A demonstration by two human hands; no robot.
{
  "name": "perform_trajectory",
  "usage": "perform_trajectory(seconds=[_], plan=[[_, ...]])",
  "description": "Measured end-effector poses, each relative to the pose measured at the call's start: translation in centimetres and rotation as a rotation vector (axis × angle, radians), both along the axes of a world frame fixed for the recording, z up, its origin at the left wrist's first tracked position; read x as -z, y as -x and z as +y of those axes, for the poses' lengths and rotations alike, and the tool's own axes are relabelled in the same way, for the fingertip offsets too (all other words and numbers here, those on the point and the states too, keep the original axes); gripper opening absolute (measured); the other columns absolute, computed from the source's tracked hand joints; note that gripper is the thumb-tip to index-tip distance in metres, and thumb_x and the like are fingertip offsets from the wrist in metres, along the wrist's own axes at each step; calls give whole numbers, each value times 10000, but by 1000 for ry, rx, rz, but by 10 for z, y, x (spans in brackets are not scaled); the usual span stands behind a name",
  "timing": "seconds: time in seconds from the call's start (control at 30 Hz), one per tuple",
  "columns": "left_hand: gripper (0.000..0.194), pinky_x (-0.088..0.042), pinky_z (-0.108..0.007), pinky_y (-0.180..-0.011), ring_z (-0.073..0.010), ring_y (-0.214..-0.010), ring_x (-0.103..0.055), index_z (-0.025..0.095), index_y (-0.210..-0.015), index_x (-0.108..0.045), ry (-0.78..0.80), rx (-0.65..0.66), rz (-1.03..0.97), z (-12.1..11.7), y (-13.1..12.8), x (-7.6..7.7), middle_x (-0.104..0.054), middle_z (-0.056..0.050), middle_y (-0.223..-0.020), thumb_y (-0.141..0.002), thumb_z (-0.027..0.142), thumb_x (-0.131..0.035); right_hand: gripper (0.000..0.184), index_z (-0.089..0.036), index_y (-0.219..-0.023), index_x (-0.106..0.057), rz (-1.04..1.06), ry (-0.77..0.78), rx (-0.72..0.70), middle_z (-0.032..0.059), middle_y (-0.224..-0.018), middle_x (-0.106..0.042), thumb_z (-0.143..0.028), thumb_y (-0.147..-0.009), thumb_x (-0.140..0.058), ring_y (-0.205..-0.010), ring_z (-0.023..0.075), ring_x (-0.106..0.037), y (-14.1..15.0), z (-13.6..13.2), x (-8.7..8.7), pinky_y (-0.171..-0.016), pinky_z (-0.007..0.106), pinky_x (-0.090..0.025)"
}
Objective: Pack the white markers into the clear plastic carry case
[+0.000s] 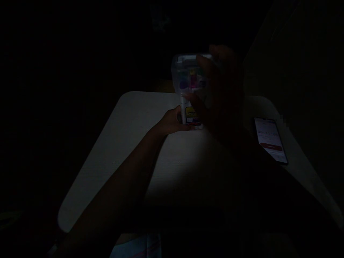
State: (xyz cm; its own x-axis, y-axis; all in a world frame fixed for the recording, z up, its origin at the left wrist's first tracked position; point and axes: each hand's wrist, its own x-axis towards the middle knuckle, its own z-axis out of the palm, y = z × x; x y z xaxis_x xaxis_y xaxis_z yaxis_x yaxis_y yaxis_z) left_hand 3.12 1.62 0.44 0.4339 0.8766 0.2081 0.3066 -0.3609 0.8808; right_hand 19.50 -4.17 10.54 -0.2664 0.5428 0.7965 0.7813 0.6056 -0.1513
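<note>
The room is very dark. Above the table I hold up a clear plastic container (183,73) with purple, pink, green and yellow items inside it. A yellow label (192,116) sits on its lower part. My left hand (172,122) grips the container low down, near the label. My right hand (220,94), dark and in shadow, wraps over the container's upper part and hides its right side.
A smartphone (270,139) with a lit screen lies on the right side of the white table (122,143). My left forearm reaches across the table from the lower left. A patterned cloth shows at the bottom edge of the view.
</note>
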Motion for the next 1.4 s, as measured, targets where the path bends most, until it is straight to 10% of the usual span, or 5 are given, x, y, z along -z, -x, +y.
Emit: perform_trajectory(seconds=[1.17, 1.4], plan=[[659, -510, -414, -912, -251, -1010, -647, 137, -1091, -568, 67, 52, -96, -2, -1, 3, -678, -97, -1083, -520, 321, -842, 542, -260, -1335, -507, -204, 40, -160, 87, -1350, -528, -399, -813, -553, -1304, 273, -434, -26, 15, -8, -1115, 429, -350], [709, -518, -419, -886, -253, -987, -655, 134, -1144, -551, 100, 50, -92, -4, 1, 1, -673, -109, -1101, -523, 326, -833, 558, -467, -1349, -416, -110, 53, -201, 3, -1371, -467, -441, -812, -565, -1340, 334, -377, -29, 21, 2, -1100, 566, -346]])
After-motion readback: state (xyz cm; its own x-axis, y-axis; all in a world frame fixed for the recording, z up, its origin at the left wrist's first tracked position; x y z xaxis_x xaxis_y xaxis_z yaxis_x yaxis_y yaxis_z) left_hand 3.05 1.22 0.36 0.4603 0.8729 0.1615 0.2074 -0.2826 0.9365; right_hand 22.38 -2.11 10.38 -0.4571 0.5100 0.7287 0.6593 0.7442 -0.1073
